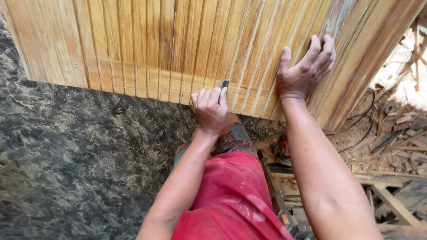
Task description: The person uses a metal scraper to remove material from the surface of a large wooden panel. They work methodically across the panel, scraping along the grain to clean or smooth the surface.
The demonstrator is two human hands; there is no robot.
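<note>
— Red shirt (231, 200) fills the bottom of the head view, closest of all, with both bare forearms reaching up from it. What has the left hand (210, 108) got?

— Its fingers (208, 97) are curled tight into a fist around a small dark tool (224, 84); only the tip shows, poking out above the knuckles (too little to say what kind). That tip touches the lower edge of the slatted wooden panel (178, 44).

— And the right hand (305, 69)?

— Spread flat, fingers (321, 50) extended and a little apart, palm pressed on the panel's slats near the thick wooden frame (369, 58) at its right side. It grips nothing.

— So where is the tool relative to both?

— Inside the left fist, at the panel's bottom strip of short blocks, left of the right hand and lower, near it but apart.

— Around them?

— Dark mottled ground (75, 155) lies on the left; wood scraps (400, 155) and a black cable (360, 129) lie on the right.
</note>
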